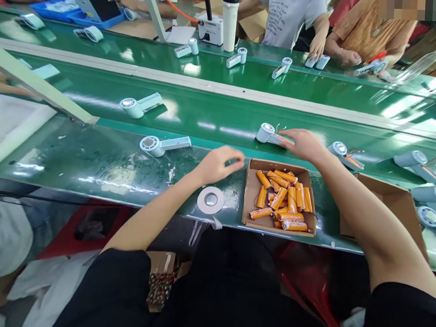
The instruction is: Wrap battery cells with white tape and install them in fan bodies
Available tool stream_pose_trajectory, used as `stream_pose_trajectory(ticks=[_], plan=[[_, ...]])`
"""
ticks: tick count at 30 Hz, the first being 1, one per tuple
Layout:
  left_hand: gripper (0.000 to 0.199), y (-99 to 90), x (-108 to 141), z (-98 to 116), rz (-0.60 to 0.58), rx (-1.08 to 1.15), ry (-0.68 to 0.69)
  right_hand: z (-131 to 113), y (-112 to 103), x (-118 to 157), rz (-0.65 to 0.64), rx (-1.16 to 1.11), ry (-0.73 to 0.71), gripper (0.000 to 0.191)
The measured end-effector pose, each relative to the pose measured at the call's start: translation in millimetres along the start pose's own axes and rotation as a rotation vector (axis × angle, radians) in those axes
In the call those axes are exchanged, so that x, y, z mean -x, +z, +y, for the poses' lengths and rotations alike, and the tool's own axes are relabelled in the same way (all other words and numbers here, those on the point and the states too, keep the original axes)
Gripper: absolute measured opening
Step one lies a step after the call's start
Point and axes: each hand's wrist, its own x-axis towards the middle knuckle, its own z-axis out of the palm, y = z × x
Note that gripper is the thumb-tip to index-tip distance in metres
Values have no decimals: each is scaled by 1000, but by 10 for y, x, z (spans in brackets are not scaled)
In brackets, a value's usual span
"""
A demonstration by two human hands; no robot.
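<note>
My right hand (301, 144) is at the handle of a pale blue fan unit (265, 133) on the green belt, its fingers closed round the handle end; thin wires stick up there. My left hand (221, 164) hangs over the table edge of the belt, left of a cardboard box (249, 222), with thumb and fingers curved and a gap between them. Orange battery cells (292, 199) with thin wires fill the box. A roll of white tape (211, 200) lies below my left hand. Another fan unit (152, 145) rests farther left on the table.
More fan units (132, 107) lie along the green belt (213, 103), several at the right. A second cardboard box (379, 187) stands beneath my right forearm. A metal post (44, 86) slants at the left. Across the belt, people handle units near a white cup (230, 24).
</note>
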Motion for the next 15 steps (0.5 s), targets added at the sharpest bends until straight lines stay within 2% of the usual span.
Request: stream_pose_trajectory(ticks=[3, 4, 6, 8, 11, 13, 15], plan=[[25, -269, 1072, 134, -199, -198, 113, -281, -175, 642, 285, -239, -36, 30], [26, -311, 1322, 173, -233, -298, 106, -456, -214, 863, 334, -321, -45, 27], [28, -330, 1628, 269, -249, -452, 83, -878, -226, 1260, 344, -482, -54, 22], [26, -301, 1730, 408, -195, -516, 89, -1337, -126, 1563, 267, -680, -17, 23], [24, -257, 1738, 670, -52, -543, 158, -1967, 163, 1838, -17, -1016, 57, 42], [25, -250, 1763, 799, 25, -523, 210, -2288, 355, 1938, -236, -1138, 38, 40], [28, -254, 1829, 838, 56, -490, 235, -2497, 487, 2009, -350, -1157, -18, 33]])
